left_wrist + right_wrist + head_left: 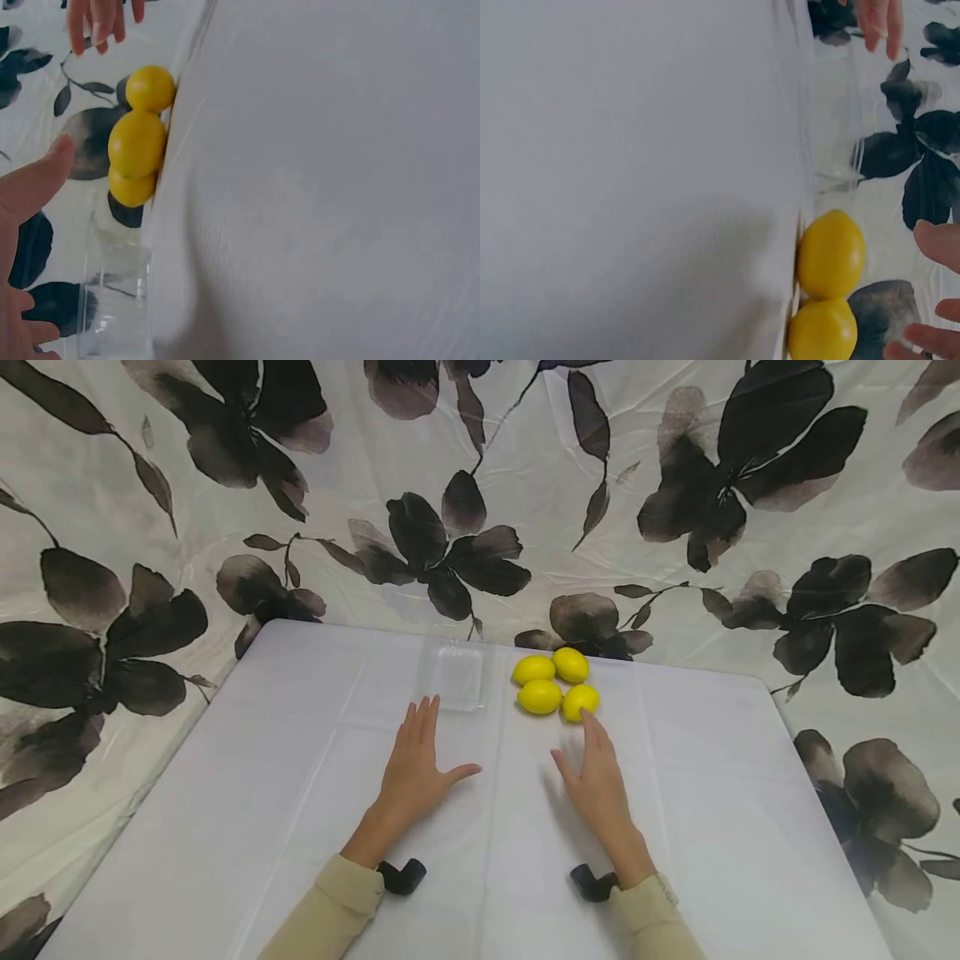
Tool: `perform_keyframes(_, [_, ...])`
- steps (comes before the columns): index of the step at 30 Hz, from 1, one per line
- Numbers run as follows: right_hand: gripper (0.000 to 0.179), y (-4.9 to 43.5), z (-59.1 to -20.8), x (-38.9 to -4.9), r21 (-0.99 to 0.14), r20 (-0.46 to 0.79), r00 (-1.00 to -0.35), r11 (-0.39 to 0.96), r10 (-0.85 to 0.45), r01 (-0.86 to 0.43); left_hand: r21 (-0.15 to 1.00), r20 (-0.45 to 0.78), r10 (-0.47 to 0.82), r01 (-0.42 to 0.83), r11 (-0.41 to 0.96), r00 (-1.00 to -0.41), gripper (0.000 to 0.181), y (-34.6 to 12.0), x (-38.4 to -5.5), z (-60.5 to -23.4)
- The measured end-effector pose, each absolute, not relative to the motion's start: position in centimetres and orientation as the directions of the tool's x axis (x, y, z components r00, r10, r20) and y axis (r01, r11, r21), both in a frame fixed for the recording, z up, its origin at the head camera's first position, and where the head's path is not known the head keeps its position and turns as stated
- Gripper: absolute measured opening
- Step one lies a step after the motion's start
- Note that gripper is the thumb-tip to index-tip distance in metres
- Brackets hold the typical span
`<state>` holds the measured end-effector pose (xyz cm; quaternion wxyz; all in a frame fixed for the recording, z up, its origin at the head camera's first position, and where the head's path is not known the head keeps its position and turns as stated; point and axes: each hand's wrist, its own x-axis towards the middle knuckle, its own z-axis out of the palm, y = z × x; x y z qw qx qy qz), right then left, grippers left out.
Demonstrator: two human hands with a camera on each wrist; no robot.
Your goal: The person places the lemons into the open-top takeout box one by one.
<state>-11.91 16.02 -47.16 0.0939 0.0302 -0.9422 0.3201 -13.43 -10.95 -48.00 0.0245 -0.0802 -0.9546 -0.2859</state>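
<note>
Several yellow lemons (539, 697) sit in a tight cluster near the table's far edge. Just left of them is a clear plastic container (459, 707), see-through and hard to make out; the left wrist view also shows its transparent wall (114, 259). My left hand (416, 772) is spread above the table, fingertips near the container's front edge and thumb pointing right. With fingers extended, my right hand (602, 785) has its fingertips by the closest lemon (581, 702); whether they touch it I cannot tell. Neither hand holds anything.
A white cloth covers the table (712, 802), with fold lines running across it. Behind and at both sides hangs a pale floral fabric (555, 543). Black wrist-worn devices (403, 877) show at both sleeve cuffs.
</note>
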Motion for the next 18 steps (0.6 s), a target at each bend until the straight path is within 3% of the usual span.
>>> perform_keyframes(6, [0.072,17.0,-47.3,-13.5,-0.629,0.272,-0.962,0.761,0.025,-0.158,0.675,0.080,0.015,0.066,0.735,-0.997,0.110,-11.7,-14.7,-47.8])
perform_keyframes(18, [0.077,18.6,-47.5,-15.9,-0.722,0.241,-0.969,0.677,0.051,-0.144,0.836,0.120,-0.034,0.082,0.543,-0.992,0.099,-13.6,-18.4,-49.2])
